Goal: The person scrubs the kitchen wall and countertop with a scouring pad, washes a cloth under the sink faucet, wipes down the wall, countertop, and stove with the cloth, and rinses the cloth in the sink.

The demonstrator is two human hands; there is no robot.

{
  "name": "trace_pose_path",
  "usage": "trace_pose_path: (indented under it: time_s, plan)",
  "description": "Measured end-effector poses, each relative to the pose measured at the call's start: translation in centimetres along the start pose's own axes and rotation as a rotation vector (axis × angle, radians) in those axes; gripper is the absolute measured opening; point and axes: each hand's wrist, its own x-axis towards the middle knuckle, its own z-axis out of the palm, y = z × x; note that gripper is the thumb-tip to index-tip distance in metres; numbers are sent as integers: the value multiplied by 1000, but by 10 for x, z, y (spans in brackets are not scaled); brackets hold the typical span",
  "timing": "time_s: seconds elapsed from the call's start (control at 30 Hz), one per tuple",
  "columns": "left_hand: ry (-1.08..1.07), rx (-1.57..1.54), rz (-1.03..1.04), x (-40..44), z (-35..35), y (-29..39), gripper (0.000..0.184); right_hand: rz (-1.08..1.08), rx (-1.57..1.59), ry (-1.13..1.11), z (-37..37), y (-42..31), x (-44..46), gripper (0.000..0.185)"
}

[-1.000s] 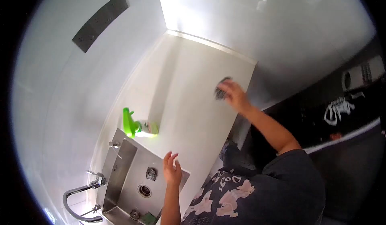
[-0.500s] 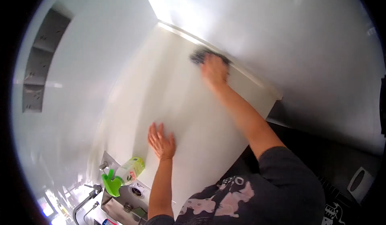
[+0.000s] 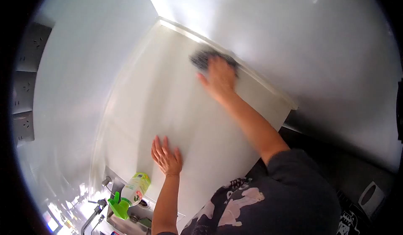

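Observation:
My right hand [image 3: 221, 77] presses a dark grey cloth [image 3: 201, 59] onto the pale countertop [image 3: 197, 121], close to the raised rim along the back wall. Motion blurs the fingers and the cloth, and the hand covers part of it. Nearer to me, my left hand [image 3: 167, 157] rests flat on the same surface with its fingers spread, holding nothing. To its lower left stands a spray bottle [image 3: 136, 189] with a green trigger head and a green and white label, beside the sink.
A metal sink [image 3: 126, 225] with a dark tap [image 3: 94, 214] lies at the lower left. Power sockets [image 3: 24, 92] are set in the left wall. A metallic wall [image 3: 319, 58] borders the counter at the back right, and a dark area lies below its right edge.
The cloth under my right hand has shifted slightly left. My left hand stays flat on the countertop. The camera view has tilted a little, moving the sockets further left and lower.

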Motion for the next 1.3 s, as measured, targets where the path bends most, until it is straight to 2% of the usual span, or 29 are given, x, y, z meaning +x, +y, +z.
trace_pose_path:
  time_s: [0.03,0.07,0.17,0.27,0.3,0.33,0.43,0.5,0.57,0.63,0.73,0.8,0.87,0.9,0.97,1.03,1.07,1.1,1.13,1.17,1.23,1.27,1.3]
  plan:
    - [3,0,-4,0,0,1,52,-30,-24,125,17,-20,23,67]
    - [-2,2,-5,1,2,1,52,-56,-1,113,21,-33,39,66]
    - [-15,13,-6,3,-7,2,50,-139,120,71,3,-3,15,65]
    - [13,1,6,4,0,-4,49,-49,14,36,-10,66,-72,68]
    - [20,-15,17,2,1,-6,50,18,20,14,-17,75,-88,71]
    - [-22,-20,-8,0,-2,-4,51,13,-153,29,-19,65,-87,70]
    - [-34,-30,-12,-1,-3,-2,51,-71,-65,95,3,19,-23,68]
    - [-29,-26,-32,0,-5,-1,52,-171,-34,295,32,-27,41,63]
    - [-23,-51,-25,2,-6,-3,51,-150,54,98,28,-83,102,59]
    - [-22,-42,-50,4,-6,-3,51,-232,84,58,35,-113,144,56]
    - [-49,-54,-65,-3,-8,-1,51,-308,230,168,51,-92,141,52]
    - [-73,-69,-63,1,-10,-5,52,-298,232,233,47,-48,91,50]
    - [-63,-70,-62,0,-8,-6,51,-268,110,192,33,2,33,49]
    - [-69,-68,-65,0,-8,-6,51,-276,103,194,28,3,27,49]
    - [-73,-93,-78,3,-11,-4,52,-260,29,252,22,1,25,43]
    - [-83,-104,-85,0,-11,-7,52,-336,131,409,45,-42,74,44]
    - [-87,-107,-87,2,-13,-7,53,-331,127,403,48,-69,101,42]
    - [-92,-113,-88,3,-13,-6,55,-296,147,414,55,-91,126,36]
    - [-87,-113,-95,3,-13,-5,55,-352,169,463,66,-105,147,30]
    - [-97,-117,-96,2,-12,-6,55,-361,171,464,66,-109,158,30]
    - [-100,-123,-112,2,-12,-4,55,-297,296,293,66,-116,170,23]
    - [-102,-132,-103,1,-12,-5,55,-463,339,372,68,-102,165,22]
    - [-104,-138,-90,0,-11,-9,55,-463,295,302,57,-90,147,23]
